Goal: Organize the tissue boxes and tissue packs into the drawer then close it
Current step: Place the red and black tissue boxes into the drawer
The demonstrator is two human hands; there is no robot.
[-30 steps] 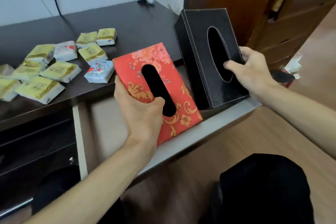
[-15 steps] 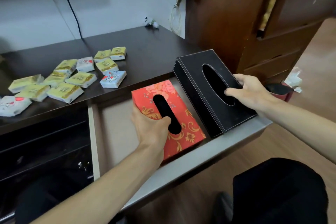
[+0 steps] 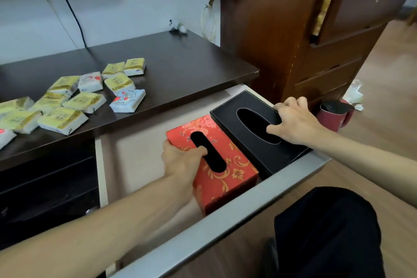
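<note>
Holding the red tissue box [image 3: 222, 165] and black tissue box [image 3: 259, 133] inside the drawer [image 3: 225, 221], each hand gripped tight; squeezed boxes might jam.

One tissue box [image 3: 228, 178] was red with a gold floral and scroll pattern and a black oval slot. The other tissue box [image 3: 259, 149] was plain black. The drawer [image 3: 221, 223] had a pale beige inside and a silver-grey front edge. The tabletop [image 3: 180, 70] was dark brown. Most tissue packs [image 3: 62, 119] were yellow and white; one pack [image 3: 127, 102] was pale blue and white with red marks. The cupboard [image 3: 282, 29] was reddish-brown wood, the cup [image 3: 334, 116] dark red, the wall [image 3: 135, 2] pale grey.
</note>
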